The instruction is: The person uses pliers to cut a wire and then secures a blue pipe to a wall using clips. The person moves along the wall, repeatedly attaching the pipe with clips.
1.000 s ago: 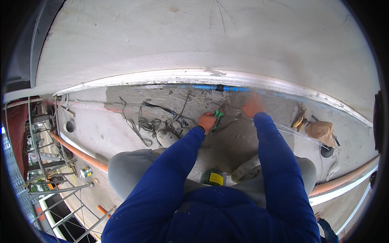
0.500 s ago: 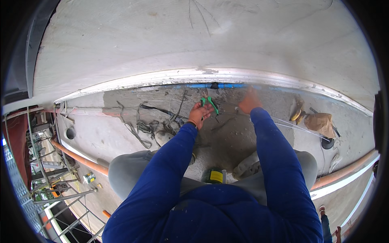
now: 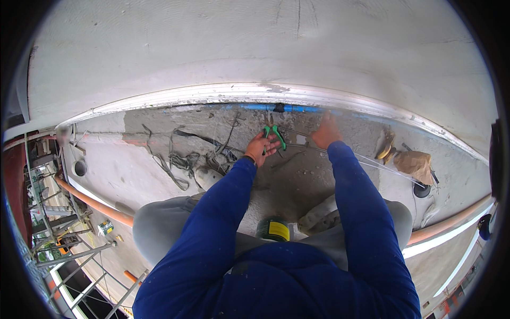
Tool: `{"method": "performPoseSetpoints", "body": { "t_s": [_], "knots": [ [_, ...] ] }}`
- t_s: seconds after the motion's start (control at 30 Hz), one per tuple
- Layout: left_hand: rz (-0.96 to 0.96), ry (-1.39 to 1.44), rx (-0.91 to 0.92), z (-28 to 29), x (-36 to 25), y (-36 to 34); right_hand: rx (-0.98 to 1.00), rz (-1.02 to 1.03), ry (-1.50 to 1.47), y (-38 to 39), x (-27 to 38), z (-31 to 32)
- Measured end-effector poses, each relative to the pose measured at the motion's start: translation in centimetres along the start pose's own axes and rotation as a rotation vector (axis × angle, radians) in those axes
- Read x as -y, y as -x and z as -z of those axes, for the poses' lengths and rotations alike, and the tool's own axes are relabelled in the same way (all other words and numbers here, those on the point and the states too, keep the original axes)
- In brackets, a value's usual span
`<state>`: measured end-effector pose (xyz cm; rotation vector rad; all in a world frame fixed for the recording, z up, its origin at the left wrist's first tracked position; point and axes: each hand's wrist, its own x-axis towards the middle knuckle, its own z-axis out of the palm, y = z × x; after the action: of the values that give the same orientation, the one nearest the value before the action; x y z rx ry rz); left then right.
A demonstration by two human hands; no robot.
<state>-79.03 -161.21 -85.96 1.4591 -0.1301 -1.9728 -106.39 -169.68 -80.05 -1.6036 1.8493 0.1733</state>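
My left hand (image 3: 257, 147) is closed on green-handled pliers (image 3: 274, 135), their jaws pointing toward the blue pipe (image 3: 302, 108) along the wall's foot. My right hand (image 3: 325, 133) is motion-blurred just below that pipe, beside thin metal rods or wires (image 3: 372, 166) that slant down to the right; I cannot make out what its fingers hold. Tangled grey straps (image 3: 178, 159) lie left of my hands on the rough concrete ledge (image 3: 281, 181). A green tub with a yellow label (image 3: 272, 229) sits between my legs.
At right lie yellowish tools (image 3: 386, 150), a crumpled brown paper bag (image 3: 411, 162) and a dark round opening (image 3: 421, 190). A white moulding (image 3: 212, 93) runs along the wall. An orange pipe (image 3: 95, 199) follows the ledge's edge; scaffolding (image 3: 74, 250) stands beyond it at left.
My left hand and the pliers moved up and leftward, away from my body. My right hand shifted slightly. A person seen at lower right earlier is no longer clearly visible.
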Motion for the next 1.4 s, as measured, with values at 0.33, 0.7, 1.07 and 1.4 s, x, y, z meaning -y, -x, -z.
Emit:
{"method": "performPoseSetpoints", "body": {
  "t_s": [0.33, 0.7, 1.07, 1.4],
  "knots": [
    [-0.022, 0.067, -0.015, -0.1, 0.4, -1.3, 0.021, -0.01, 0.003, 0.5, 0.5, 0.8],
    [-0.099, 0.219, 0.079, 1.1, 1.1, -2.5, 0.015, -0.005, -0.01, 0.0, 0.0, 0.1],
    [-0.106, 0.148, 0.153, 1.2, 0.5, -2.2, -0.005, 0.003, -0.019, 0.2, 0.2, 0.2],
    [-0.078, 0.169, 0.141, 0.4, -0.2, -1.1, 0.01, -0.001, -0.033, 0.6, 0.7, 0.9]
  ]
}}
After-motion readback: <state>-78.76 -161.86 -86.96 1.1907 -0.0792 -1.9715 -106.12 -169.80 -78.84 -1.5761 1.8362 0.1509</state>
